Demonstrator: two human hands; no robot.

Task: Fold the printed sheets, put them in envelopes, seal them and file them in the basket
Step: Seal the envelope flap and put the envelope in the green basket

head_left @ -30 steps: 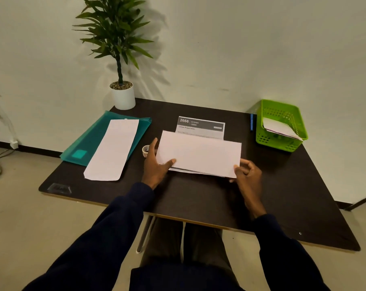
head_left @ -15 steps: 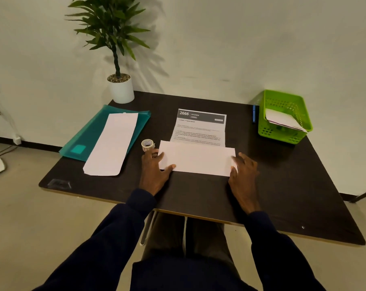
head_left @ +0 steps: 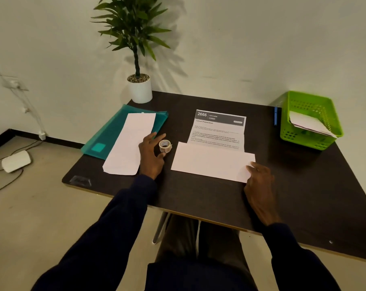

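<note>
Left hand [head_left: 150, 153] spread around small whitish tape roll [head_left: 165, 145], no clear pinch. Right hand [head_left: 259, 179] lies flat on right end of white paper envelope [head_left: 211, 161], which lies crosswise on dark tabletop [head_left: 198, 196], printed white sheet [head_left: 219, 131] jutting from its far edge.

1. On the sheet [head_left: 217, 133], in the dark band across its top, we read "2666" in large white figures at the left end.
2. Just right of that number, in the same band, we read "KITCHEN" in small white capitals; the tiny tag under that word is too small for us to read.
3. Directly below the band, at the left, we read the heading "Cereal Preparation".
4. The paragraphs under the heading, and the small white tag at the band's right end, are too fine for us to make out.
</note>
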